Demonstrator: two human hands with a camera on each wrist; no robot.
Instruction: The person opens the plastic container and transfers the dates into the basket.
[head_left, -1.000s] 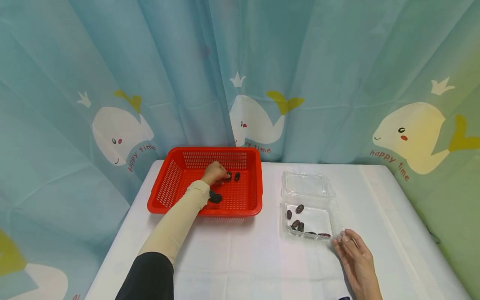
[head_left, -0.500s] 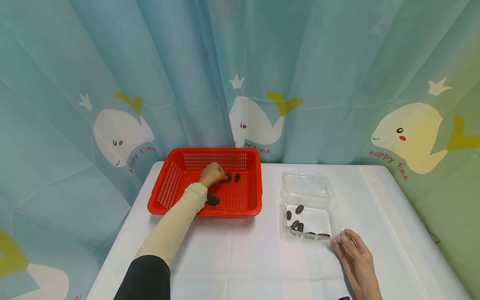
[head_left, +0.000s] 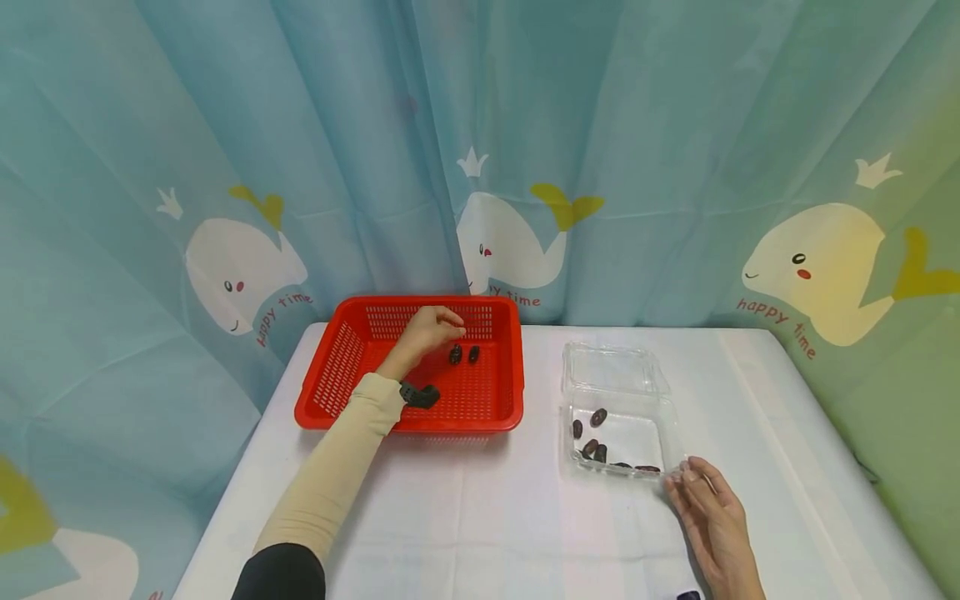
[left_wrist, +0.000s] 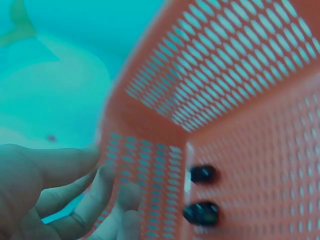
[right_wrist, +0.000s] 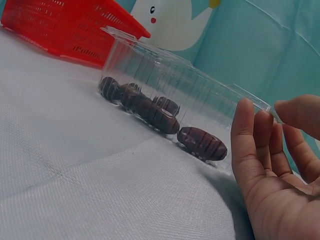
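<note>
My left hand [head_left: 429, 335] hovers over the red plastic basket [head_left: 510, 367] with its fingers slightly bent and holding nothing. Two dark dates lie in that basket: one date [head_left: 455, 355] close below the fingertips, another date [head_left: 474, 354] just to its right. In the left wrist view both the nearer date [left_wrist: 202, 213] and the farther date [left_wrist: 203, 174] sit apart from the left fingers [left_wrist: 85, 210]. Over on the right, a clear plastic clamshell box [head_left: 660, 408] stands with its lid up. Its near right corner is pinched between the thumb and fingers of my right hand [head_left: 712, 521].
Several dates [right_wrist: 202, 143] lie in the clear box, mostly along its near and left sides. White cloth [head_left: 510, 525] covers the table. A blue curtain with printed whales [head_left: 513, 242] hangs right behind the basket.
My left fingers have come off the left date and risen up and back from it. Both dates stay on the basket floor. My right hand keeps its place at the box corner.
</note>
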